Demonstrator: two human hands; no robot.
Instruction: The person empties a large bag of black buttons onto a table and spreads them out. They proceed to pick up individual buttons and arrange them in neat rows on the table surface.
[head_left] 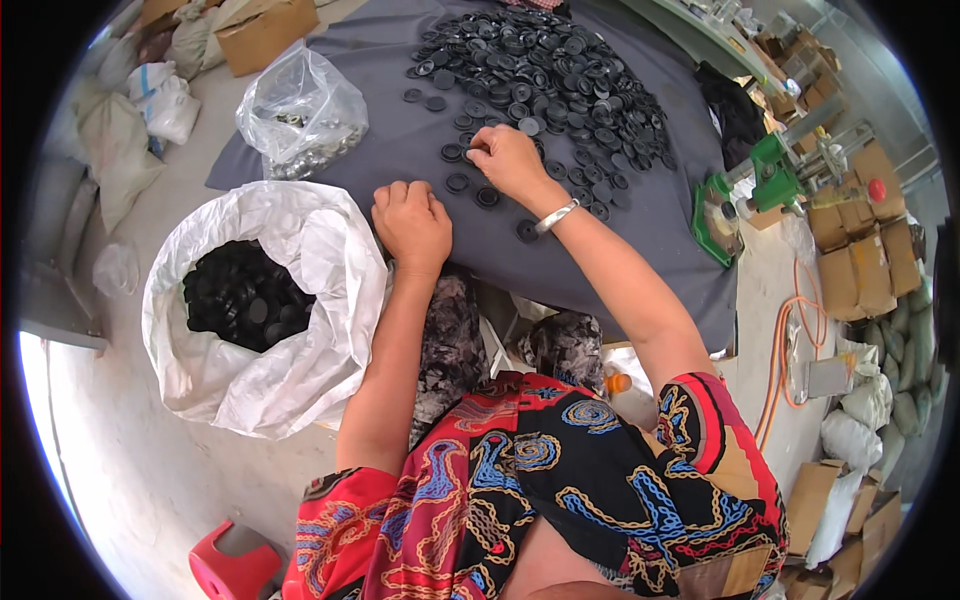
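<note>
Black round plastic caps (545,75) lie in a wide heap on the grey cloth-covered table (400,140). My right hand (510,165), a silver bracelet at its wrist, is over the near edge of the heap. Its thumb and fingers are drawn together beside a loose cap (452,152); whatever is between them is hidden. At the table's near edge my left hand (412,228) is curled, and its palm cannot be seen. Just left of it stands a white woven sack (335,235), open at the top, with many more black caps (250,300) inside.
A clear plastic bag (305,95) of small shiny metal parts sits on the table's left. Beyond the right edge stands a green machine (770,175), with cardboard boxes (865,270) and an orange hose (775,385) nearby. A red stool (230,565) is at lower left.
</note>
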